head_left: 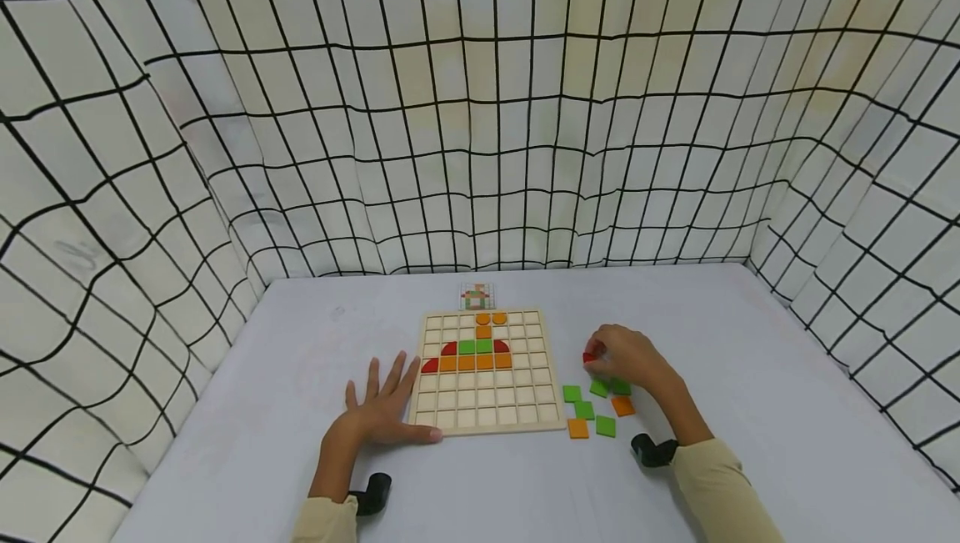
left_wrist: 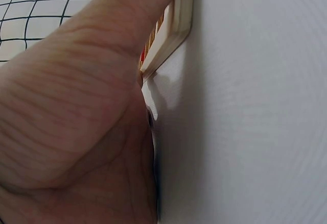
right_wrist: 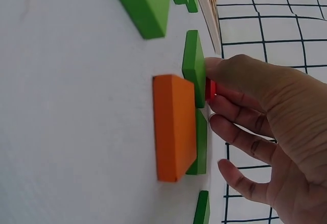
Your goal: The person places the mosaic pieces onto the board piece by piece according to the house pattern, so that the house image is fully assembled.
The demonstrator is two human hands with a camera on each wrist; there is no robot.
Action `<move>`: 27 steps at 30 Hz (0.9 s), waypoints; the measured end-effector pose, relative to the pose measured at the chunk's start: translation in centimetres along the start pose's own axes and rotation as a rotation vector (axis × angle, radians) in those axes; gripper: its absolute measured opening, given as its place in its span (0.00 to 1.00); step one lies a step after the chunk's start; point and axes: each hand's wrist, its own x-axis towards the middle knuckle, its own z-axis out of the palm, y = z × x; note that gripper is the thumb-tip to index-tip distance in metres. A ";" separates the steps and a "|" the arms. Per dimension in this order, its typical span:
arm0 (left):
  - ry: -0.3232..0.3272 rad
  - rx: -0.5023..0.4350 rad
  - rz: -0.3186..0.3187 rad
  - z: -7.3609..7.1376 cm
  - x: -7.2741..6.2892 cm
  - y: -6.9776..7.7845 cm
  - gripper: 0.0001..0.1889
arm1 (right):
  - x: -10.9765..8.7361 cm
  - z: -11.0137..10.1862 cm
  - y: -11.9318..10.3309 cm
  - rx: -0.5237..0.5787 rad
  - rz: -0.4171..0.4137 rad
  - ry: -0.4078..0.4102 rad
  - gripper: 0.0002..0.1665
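Note:
A wooden grid board (head_left: 487,418) lies on the white table, with red, green and orange tiles set in its upper half. My left hand (head_left: 382,418) is spread at the board's lower left corner, its thumb along the near edge; in the left wrist view the palm covers most of the board (left_wrist: 180,17). To the right of the board, my right hand (head_left: 630,355) pinches a red tile (head_left: 589,357) between thumb and fingertips. The right wrist view shows only a sliver of this red tile (right_wrist: 210,89), behind a green tile (right_wrist: 193,68).
Several loose green tiles (head_left: 606,426) and orange tiles (head_left: 577,428) lie right of the board. A small pattern card (head_left: 477,296) sits beyond its far edge. Black netting (head_left: 525,126) over white walls surrounds the table's back and sides.

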 end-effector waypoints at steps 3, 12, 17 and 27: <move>0.005 0.000 0.001 0.0 0.0 0.1 0.67 | 0.1 0.2 -0.1 0.000 -0.004 0.002 0.13; -0.001 -0.025 -0.001 -0.1 0.1 0.2 0.68 | 0.9 -0.1 -2.2 0.008 -0.061 0.016 0.11; 0.004 -0.020 0.004 -0.1 0.0 0.2 0.67 | 1.7 -0.1 -3.9 0.014 -0.108 0.016 0.12; 0.007 0.000 0.009 -0.2 -0.4 0.3 0.67 | 3.6 1.0 -6.9 -0.003 -0.139 -0.017 0.14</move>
